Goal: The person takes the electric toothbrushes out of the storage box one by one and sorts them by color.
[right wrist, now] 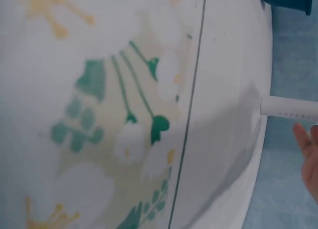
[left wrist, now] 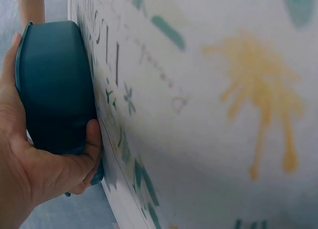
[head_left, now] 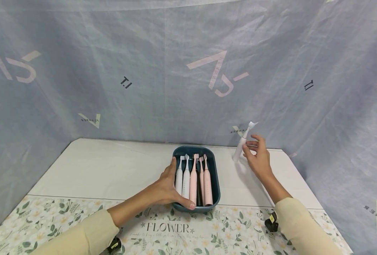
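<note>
A dark teal bin [head_left: 216, 184] holds several electric toothbrushes, white ones on the left, pink ones [head_left: 207, 184] on the right and a dark handle between them. My left hand [head_left: 167, 187] grips the bin's near left corner, thumb along the front rim and fingers around the left side; the left wrist view shows it against the outer wall [left wrist: 54, 85]. Right of the bin, a white electric toothbrush [head_left: 240, 148] stands on its base, head up. My right hand [head_left: 258, 156] is beside its handle [right wrist: 288, 106], fingers loosely bent, a fingertip just off it in the right wrist view.
White board [head_left: 118, 170] lies under the bin and the standing toothbrush. Nearer me is a flower-print cloth [head_left: 163, 237] with the word FLOWER. A grey-blue printed curtain [head_left: 143, 71] hangs right behind the board and along both sides.
</note>
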Motion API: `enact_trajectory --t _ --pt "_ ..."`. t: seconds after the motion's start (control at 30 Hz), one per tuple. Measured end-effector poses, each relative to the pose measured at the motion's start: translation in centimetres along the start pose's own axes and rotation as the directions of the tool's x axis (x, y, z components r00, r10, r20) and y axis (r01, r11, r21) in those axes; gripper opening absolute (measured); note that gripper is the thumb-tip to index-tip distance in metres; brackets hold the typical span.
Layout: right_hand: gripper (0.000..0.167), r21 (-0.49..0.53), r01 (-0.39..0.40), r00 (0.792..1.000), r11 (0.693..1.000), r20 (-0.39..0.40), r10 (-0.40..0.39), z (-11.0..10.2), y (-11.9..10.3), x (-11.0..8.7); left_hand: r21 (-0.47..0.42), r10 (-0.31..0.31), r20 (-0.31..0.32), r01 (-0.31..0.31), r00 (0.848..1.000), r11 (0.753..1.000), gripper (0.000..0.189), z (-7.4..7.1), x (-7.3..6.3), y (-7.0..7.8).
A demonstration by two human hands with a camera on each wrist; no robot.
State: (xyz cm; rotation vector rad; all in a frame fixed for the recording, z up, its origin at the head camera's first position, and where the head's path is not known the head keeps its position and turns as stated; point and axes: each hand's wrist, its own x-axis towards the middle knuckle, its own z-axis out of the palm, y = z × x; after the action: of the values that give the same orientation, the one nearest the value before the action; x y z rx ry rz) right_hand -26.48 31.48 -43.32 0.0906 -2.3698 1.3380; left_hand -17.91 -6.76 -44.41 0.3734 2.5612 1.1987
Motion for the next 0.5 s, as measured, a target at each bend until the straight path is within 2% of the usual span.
enact_trajectory --t 0.17,0.5 --pt "0.059 -0.059 -0.044 0.998 0.997 0.036 0.046 -0.2 0.1 -0.5 0.003 -0.003 0.001 0.003 1.0 1.0 0.182 0.0 0.0 -0.1" --pt "0.044 -0.092 -0.088 0.995 0.992 0.032 0.092 0.2 -0.2 -1.3 -0.007 -0.002 0.001 0.002 1.0 1.0 0.181 0.0 0.0 -0.1"
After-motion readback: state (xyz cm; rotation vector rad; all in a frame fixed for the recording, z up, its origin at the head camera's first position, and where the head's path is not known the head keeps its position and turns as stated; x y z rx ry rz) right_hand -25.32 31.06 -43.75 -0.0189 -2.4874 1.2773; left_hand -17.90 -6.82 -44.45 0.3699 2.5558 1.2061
